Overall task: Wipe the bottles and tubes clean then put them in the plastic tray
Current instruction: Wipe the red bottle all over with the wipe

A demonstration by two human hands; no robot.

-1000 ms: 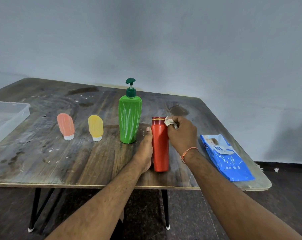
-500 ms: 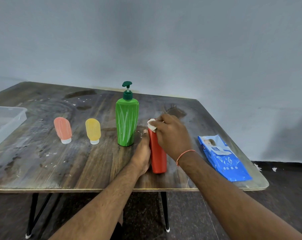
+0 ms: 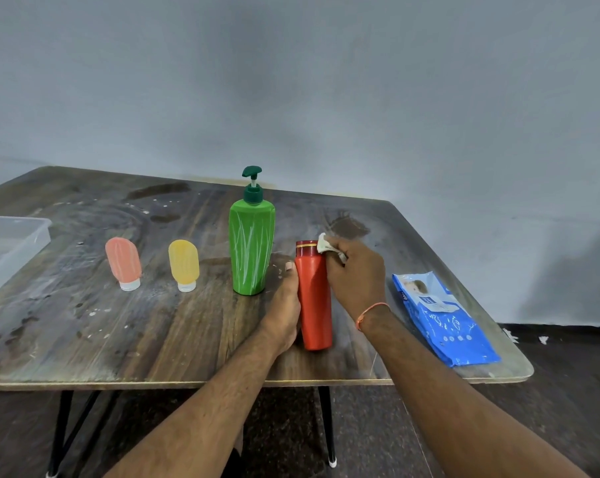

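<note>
Green pump bottle (image 3: 252,248) just left of held red bottle (image 3: 313,298).

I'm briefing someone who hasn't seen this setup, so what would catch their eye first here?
Front and centre, the left hand holds an upright red bottle while the right hand presses a white wipe to its cap. Just left stands a tall green pump bottle. A bright blue wipes pack lies flat near the table's right edge.

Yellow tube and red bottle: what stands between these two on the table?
In the head view, the green pump bottle stands upright between the yellow tube and the red bottle, with the left hand beside the red one.
</note>
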